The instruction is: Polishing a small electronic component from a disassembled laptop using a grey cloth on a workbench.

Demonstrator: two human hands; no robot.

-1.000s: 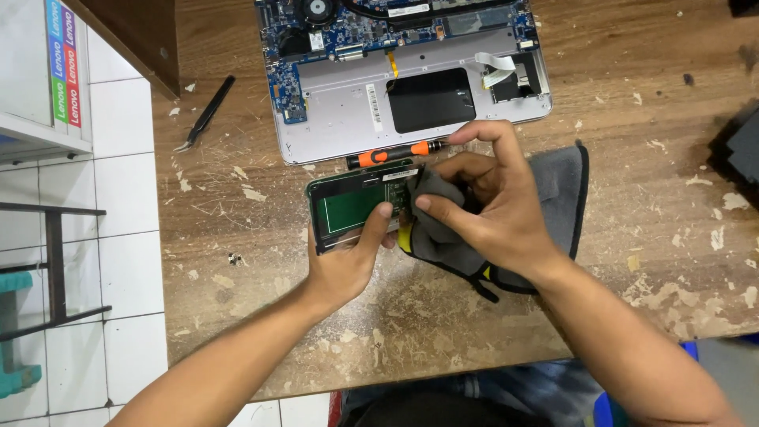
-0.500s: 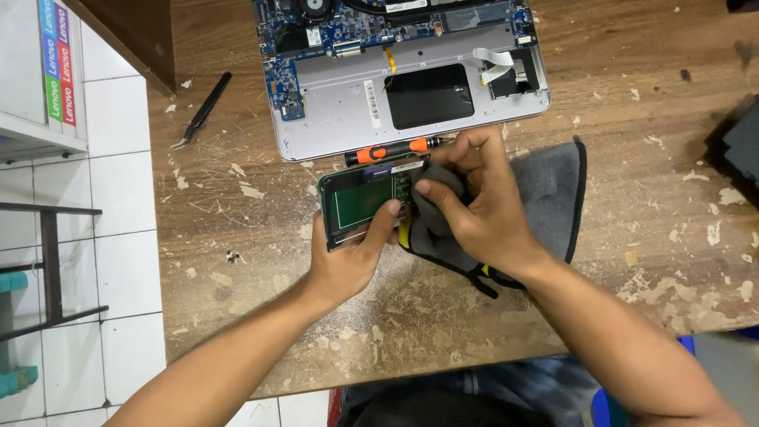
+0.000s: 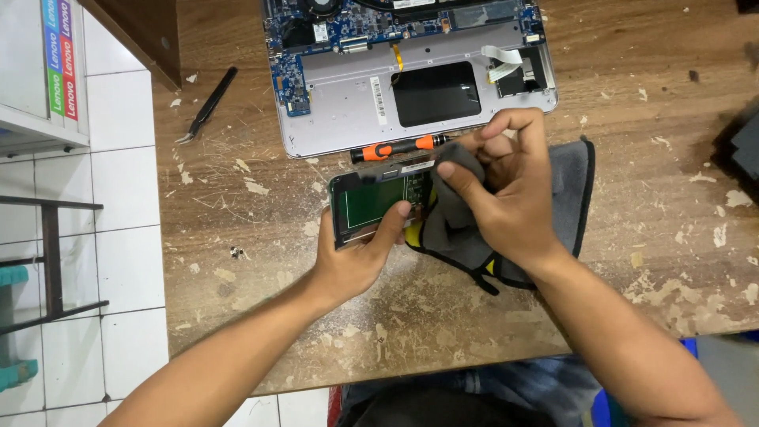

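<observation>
Grey cloth is bunching under the right hand, whose fingers are pinching a fold of it against a green circuit board. The left hand is gripping that board from below, thumb on its face, tilting it just above the scarred wooden table, beside an orange-and-black screwdriver and the opened laptop.

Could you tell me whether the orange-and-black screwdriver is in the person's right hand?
No, the orange-and-black screwdriver lies on the worn wooden table, while the right hand presses a grey cloth.
</observation>
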